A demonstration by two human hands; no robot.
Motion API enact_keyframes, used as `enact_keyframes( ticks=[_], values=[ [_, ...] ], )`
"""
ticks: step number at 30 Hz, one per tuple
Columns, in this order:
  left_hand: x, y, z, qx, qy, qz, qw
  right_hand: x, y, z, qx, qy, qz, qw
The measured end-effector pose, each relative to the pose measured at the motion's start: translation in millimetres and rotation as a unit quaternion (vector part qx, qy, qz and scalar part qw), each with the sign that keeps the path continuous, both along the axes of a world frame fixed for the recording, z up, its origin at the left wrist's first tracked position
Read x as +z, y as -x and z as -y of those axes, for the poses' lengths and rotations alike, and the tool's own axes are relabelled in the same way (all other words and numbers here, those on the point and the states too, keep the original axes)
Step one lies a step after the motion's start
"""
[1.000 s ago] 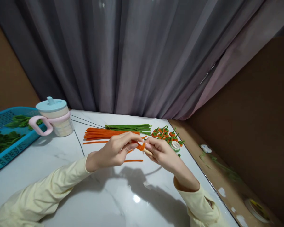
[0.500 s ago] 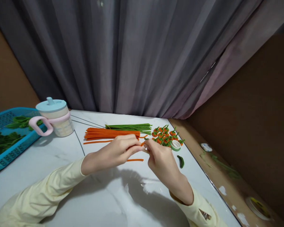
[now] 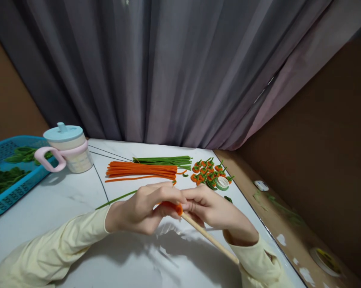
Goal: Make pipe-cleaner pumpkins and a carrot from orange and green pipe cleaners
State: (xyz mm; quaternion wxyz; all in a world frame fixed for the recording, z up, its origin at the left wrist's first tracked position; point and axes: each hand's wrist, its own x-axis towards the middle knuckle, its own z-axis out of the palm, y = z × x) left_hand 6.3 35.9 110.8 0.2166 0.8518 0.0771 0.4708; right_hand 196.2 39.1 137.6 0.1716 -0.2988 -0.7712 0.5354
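Note:
My left hand (image 3: 152,204) is closed in a pinch on an orange pipe cleaner (image 3: 178,209), which is curled at the tip of a thin wooden stick (image 3: 212,239). The stick slants down toward my right sleeve. Fingers of my right hand (image 3: 212,206) are closed around the stick's upper end, touching my left fingertips; their exact grip is partly hidden. A green pipe cleaner (image 3: 117,199) runs out from behind my left hand. Beyond my hands lie a bundle of orange pipe cleaners (image 3: 141,170) and a bundle of green pipe cleaners (image 3: 168,161).
Several small orange-and-green pipe-cleaner pieces (image 3: 210,168) cluster at the right, beside a roll of green tape (image 3: 222,183). A lidded cup (image 3: 75,154) and a blue basket (image 3: 21,192) with green leafy pieces stand at the left. A grey curtain (image 3: 162,72) hangs behind the table.
Both hands have come down and nearer to me. The wooden stick now shows at length, slanting to the right. A green pipe cleaner has come into sight beside my left hand.

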Motion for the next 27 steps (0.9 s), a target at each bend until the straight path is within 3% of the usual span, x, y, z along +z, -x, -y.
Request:
enact_keyframes(
  ticks=[4,6,9,12,17,21,23,25,27],
  values=[
    [-6.1,0.1,-7.2,0.029,-0.094,0.035,0.995,-16.6,8.0,-3.7,0.028,0.177,-0.126,0.976],
    [-6.9,0.1,-11.7,0.067,-0.143,0.054,0.986,-24.7,11.8,-6.2,0.037,0.228,-0.192,0.954],
    [-6.2,1.2,-15.9,0.127,-0.183,0.077,0.972,-31.7,18.9,-6.7,0.034,0.25,-0.241,0.937],
    [-6.5,3.3,-17.6,0.192,-0.182,0.088,0.96,-32.3,26.4,-0.8,-0.015,0.222,-0.249,0.942],
    [-12.9,3.5,-23.0,0.287,-0.207,0.047,0.934,-28.9,32.1,11.3,-0.151,0.047,-0.167,0.973],
    [-16.2,1.6,-27.2,0.306,-0.194,-0.03,0.932,-30.2,25.0,8.0,-0.151,-0.193,-0.051,0.968],
    [-15.4,1.4,-27.3,0.291,-0.159,-0.066,0.941,-31.8,18.3,4.4,-0.129,-0.356,0.032,0.925],
    [-13.5,1.7,-26.2,0.26,-0.124,-0.108,0.952,-32.8,11.8,2.0,-0.111,-0.501,0.119,0.85],
    [-11.0,2.1,-24.5,0.23,-0.093,-0.148,0.957,-32.6,6.9,1.1,-0.103,-0.588,0.184,0.781]
  ],
)
